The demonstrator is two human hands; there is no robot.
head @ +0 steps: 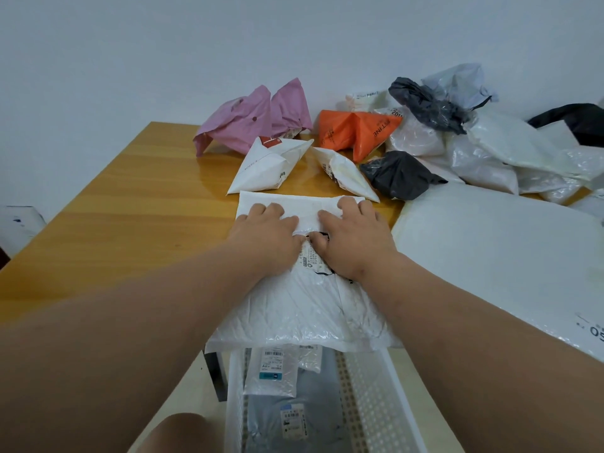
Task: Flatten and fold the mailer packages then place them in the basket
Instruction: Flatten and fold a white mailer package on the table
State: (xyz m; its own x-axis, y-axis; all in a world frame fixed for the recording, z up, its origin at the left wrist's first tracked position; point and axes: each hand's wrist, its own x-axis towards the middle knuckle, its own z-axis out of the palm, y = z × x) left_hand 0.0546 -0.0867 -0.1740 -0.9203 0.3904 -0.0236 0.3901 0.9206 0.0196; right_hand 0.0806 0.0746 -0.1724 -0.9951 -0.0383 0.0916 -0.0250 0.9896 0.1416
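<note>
At centre frame I've got both palms down: left hand (266,228) and right hand (351,235) lie side by side, fingers spread flat, pressing the white mailer (304,299) against the table (114,204) to squeeze it flat before the fold. Its near edge overhangs the white basket (369,387) at lower centre, handy for dropping in. More crumpled mailers (490,148) wait at upper right.

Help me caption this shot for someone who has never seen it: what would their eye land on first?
Both hands, left hand and right hand, press flat on a white mailer at the near edge of the wooden table. Behind them lie a pink mailer and an orange mailer, with a heap of white and black bags at far right. Below the table edge stands a white basket already holding mailers.
</note>
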